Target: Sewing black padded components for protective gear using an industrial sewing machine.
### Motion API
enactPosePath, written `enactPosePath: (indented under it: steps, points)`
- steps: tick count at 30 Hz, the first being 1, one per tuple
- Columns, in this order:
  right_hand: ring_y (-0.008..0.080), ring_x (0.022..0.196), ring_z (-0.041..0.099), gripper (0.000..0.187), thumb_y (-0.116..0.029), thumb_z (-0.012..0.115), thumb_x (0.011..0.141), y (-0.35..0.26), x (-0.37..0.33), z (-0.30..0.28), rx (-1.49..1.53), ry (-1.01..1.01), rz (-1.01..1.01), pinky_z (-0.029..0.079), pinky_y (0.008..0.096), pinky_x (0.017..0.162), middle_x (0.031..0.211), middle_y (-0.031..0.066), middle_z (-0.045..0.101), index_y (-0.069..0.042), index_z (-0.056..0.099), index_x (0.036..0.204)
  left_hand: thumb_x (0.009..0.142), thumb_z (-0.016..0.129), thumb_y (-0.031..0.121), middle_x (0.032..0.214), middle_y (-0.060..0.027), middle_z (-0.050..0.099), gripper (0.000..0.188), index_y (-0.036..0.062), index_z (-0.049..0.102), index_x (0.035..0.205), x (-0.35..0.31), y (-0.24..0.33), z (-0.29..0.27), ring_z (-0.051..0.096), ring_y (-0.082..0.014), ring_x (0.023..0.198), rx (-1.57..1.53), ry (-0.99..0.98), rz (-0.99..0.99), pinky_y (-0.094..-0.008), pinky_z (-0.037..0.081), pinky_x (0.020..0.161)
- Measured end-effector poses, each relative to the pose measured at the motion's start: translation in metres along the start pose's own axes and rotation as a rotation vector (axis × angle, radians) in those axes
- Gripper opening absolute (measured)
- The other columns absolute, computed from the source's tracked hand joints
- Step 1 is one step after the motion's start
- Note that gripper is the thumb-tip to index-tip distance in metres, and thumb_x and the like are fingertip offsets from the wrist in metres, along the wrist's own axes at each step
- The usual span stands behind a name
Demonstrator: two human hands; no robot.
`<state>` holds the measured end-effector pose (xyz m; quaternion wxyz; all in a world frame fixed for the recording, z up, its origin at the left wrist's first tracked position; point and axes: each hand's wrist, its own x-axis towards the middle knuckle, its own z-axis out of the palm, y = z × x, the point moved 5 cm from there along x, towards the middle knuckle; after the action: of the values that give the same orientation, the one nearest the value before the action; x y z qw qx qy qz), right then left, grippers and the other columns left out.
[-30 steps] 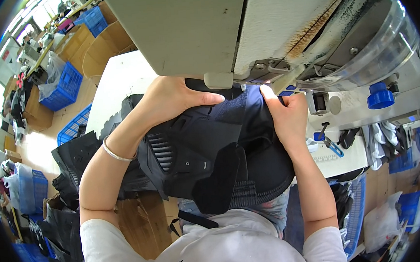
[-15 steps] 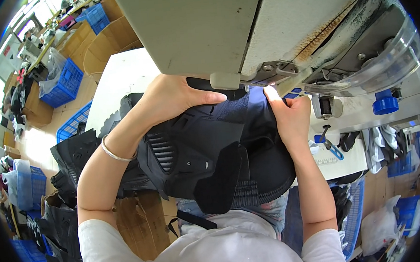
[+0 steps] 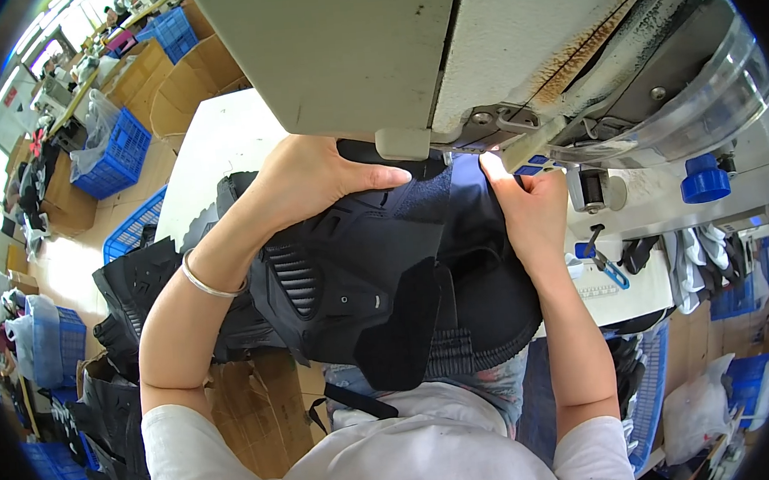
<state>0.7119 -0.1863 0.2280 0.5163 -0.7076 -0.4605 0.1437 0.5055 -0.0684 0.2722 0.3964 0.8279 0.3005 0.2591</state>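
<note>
Far left from where I stand: blue crate (image 3: 120,156) on the floor. Then black moulded pieces (image 3: 136,288), heaped by the white table (image 3: 232,126). Left hand (image 3: 314,182): thumb flat on the black padded piece (image 3: 342,274), fingers hidden, can't tell if gripping. Piece's far edge under the sewing machine (image 3: 349,55), near end over the lap. Right hand (image 3: 536,211) at its navy strip (image 3: 469,180), fingers curled, grip unclear. Blue-handled snips (image 3: 614,272) beyond.

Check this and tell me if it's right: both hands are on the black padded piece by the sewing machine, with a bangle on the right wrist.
One slip: the head view shows the bangle on the left wrist. The rest stands: left hand and right hand are both on the black padded piece by the sewing machine.
</note>
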Motion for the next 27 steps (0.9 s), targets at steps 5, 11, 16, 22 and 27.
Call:
enactPosePath:
  steps: [5,11,16,22,27]
  points:
    - [0.0013,0.047,0.028,0.049,-0.022,0.069,0.082,-0.004,0.002,0.002,0.011,0.117,-0.101,0.017,0.0252,0.043,0.047,-0.0107,0.036,-0.005,0.042,0.045,0.068,0.081,0.03,0.102,-0.0124,0.068,0.053,0.0007,0.063,0.109,0.0,0.001,0.002,0.061,-0.0225,0.093,-0.046,0.004,0.024,-0.0326,0.047,0.081]
    - [0.0014,0.049,0.031,0.042,-0.021,0.069,0.083,-0.004,0.006,0.001,-0.016,0.073,-0.11,0.022,0.0237,0.044,0.05,-0.0106,0.041,-0.004,0.049,0.05,0.071,0.08,0.027,0.106,-0.0118,0.067,0.051,0.0007,0.063,0.111,-0.005,0.005,0.003,0.059,-0.0215,0.101,-0.054,-0.012,-0.031,-0.0328,0.044,0.089]
    - [0.0039,0.057,0.043,0.026,-0.019,0.07,0.081,0.007,0.014,0.0,-0.133,0.124,-0.287,0.038,0.0255,0.053,0.057,-0.0037,0.054,0.001,0.062,0.067,0.072,0.079,0.026,0.108,-0.0115,0.067,0.05,0.0008,0.062,0.113,-0.005,0.002,0.006,0.058,-0.022,0.105,-0.12,-0.047,-0.048,-0.0328,0.041,0.095]
    - [0.0256,0.079,0.059,0.033,-0.015,0.072,0.073,0.021,0.017,-0.007,-0.227,0.042,-0.442,0.047,0.0356,0.073,0.086,0.013,0.06,0.001,0.055,0.096,0.075,0.077,0.015,0.1,-0.0067,0.065,0.044,-0.0039,0.06,0.11,-0.004,0.002,0.009,0.058,-0.0128,0.089,-0.08,0.013,-0.03,-0.027,0.049,0.081]
    - [0.013,0.081,0.061,0.047,-0.012,0.071,0.08,-0.002,-0.013,-0.006,-0.032,-0.092,-0.103,0.049,0.0271,0.067,0.092,0.0068,0.064,0.002,0.046,0.117,0.075,0.076,0.036,0.098,-0.0118,0.069,0.052,-0.0029,0.064,0.107,-0.008,-0.007,0.005,0.064,-0.0212,0.088,0.077,0.025,-0.013,-0.0322,0.047,0.084]
